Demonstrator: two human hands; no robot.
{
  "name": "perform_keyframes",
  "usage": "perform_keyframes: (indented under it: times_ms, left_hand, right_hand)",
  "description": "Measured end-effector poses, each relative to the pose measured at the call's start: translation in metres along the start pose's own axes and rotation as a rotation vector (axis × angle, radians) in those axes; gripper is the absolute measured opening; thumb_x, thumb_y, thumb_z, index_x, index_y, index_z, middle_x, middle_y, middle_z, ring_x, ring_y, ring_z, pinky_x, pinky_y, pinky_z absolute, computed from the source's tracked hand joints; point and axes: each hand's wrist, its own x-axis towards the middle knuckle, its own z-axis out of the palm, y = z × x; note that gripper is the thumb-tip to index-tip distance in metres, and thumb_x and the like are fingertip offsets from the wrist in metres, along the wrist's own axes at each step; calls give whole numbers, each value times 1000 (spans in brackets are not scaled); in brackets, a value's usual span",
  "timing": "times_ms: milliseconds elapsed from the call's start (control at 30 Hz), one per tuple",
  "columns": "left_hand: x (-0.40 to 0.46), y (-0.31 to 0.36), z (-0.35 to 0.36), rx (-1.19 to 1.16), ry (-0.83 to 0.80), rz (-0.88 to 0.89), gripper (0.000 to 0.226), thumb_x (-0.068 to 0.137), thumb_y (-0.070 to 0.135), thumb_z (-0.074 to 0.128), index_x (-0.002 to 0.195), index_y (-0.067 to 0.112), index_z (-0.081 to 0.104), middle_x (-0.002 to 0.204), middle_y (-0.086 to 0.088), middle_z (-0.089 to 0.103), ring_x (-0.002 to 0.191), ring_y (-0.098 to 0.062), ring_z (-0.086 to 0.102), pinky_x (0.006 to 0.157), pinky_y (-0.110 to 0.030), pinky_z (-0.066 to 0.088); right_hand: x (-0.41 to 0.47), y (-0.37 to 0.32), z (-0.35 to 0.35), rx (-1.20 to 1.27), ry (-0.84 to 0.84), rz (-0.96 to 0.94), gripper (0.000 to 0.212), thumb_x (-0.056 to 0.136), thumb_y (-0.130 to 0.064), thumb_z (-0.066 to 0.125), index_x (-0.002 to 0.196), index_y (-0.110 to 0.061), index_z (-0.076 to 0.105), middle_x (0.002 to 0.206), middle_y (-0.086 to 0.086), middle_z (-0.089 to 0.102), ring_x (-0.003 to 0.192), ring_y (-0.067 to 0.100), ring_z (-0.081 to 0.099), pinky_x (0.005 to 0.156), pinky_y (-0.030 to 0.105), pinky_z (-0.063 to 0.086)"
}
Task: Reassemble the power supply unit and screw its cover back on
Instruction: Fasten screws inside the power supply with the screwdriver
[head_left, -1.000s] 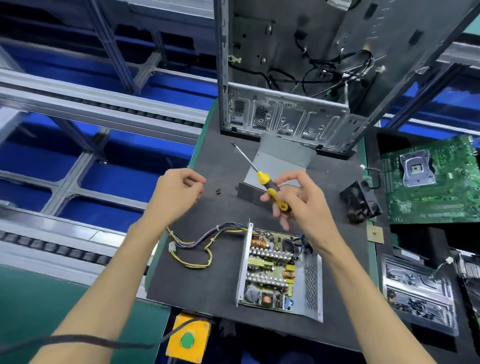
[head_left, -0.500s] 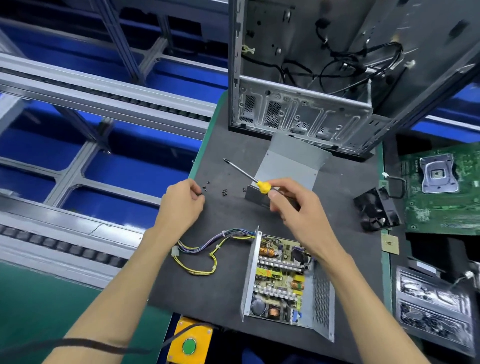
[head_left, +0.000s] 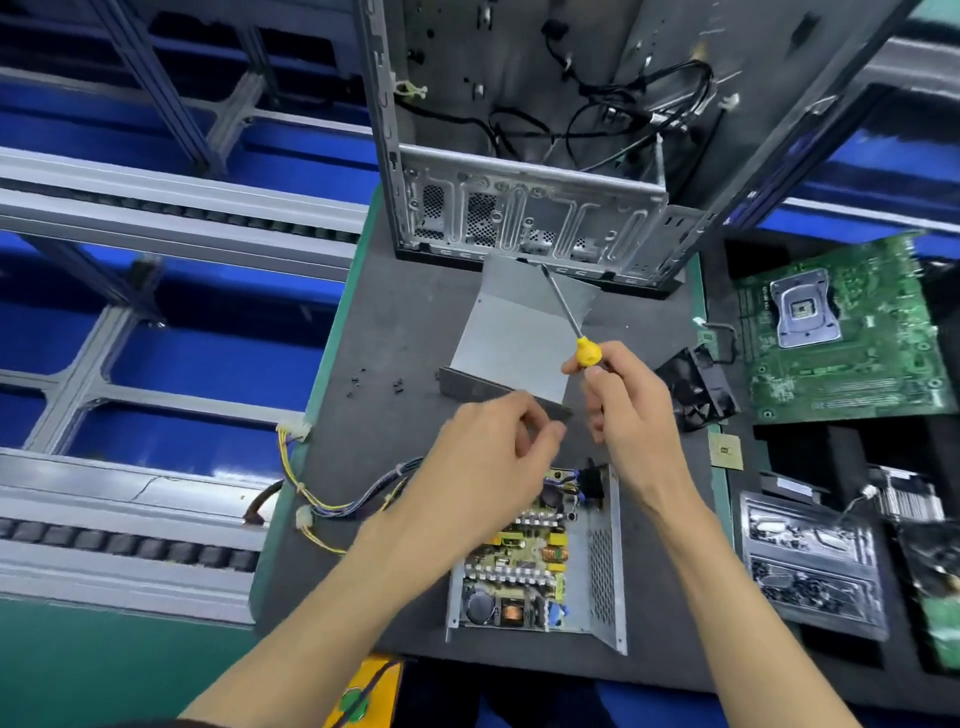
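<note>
Far left: wire harness (head_left: 332, 499), yellow and purple leads, trails off the dark mat (head_left: 395, 322) edge with white connectors at the ends. A few small black screws (head_left: 358, 383) lie loose on the mat, near its left side. Left hand (head_left: 498, 457) hovers above the open power supply unit (head_left: 535, 571), fingers curled with thumb and fingertips pinched together; cannot tell if a screw is in the pinch. Unit sits at mat front, circuit board exposed, cover off. Grey metal cover (head_left: 519, 332) lies behind it, in front of the empty PC case (head_left: 519, 218). Right hand (head_left: 623, 405) grips the yellow-handled screwdriver (head_left: 571, 322), shaft pointing up and away over the cover. Black fan (head_left: 698, 387) just right of the hand. Green motherboard (head_left: 841, 332) far right.
</note>
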Motion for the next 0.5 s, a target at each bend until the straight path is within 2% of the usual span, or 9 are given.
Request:
perform_keyframes:
  times_ms: [33,100,167,233,400,500]
  left_hand:
    - [-1,7,10,37,-73,-25,26,97,51,53,100,28,65,72,8,65,75,-8,62,73,-35,54]
    - [-2,17,31,154,-203,-100,46,96,61,49,117,21,60,91,1,69,97,-24,63,83,-41,54]
    - [-3,23,51,244,-289,-154,63,93,68,49,128,16,53,113,-8,67,110,-32,61,87,-41,53]
    - [-5,29,66,299,-317,-172,73,91,70,52,137,13,47,124,-12,63,116,-35,60,84,-40,50]
    - [-9,38,89,369,-315,-211,63,92,56,63,129,9,44,110,-12,64,103,-35,65,72,-38,48]
    - [-13,40,96,285,-267,-290,50,93,36,66,129,13,40,106,-11,64,86,-33,70,71,-43,60]
  right_hand:
    - [-2,3,-5,1,23,6,22,90,-40,45,89,-29,64,61,-10,37,56,15,29,53,34,25]
    - [-7,9,-14,-2,67,24,23,89,-41,44,87,-25,61,61,-8,36,55,14,29,54,34,25]
    - [-12,16,-23,-3,108,48,23,88,-41,43,85,-25,60,61,-7,37,55,13,29,54,34,25]
    - [-17,22,-31,5,137,71,22,87,-42,44,83,-28,60,61,-8,40,55,12,31,55,33,27]
    - [-31,34,-43,45,145,91,20,88,-43,45,82,-31,59,61,-7,44,55,13,34,55,34,29]
    - [-38,43,-48,86,125,109,19,88,-42,45,83,-30,59,62,-8,45,54,14,32,54,34,27]
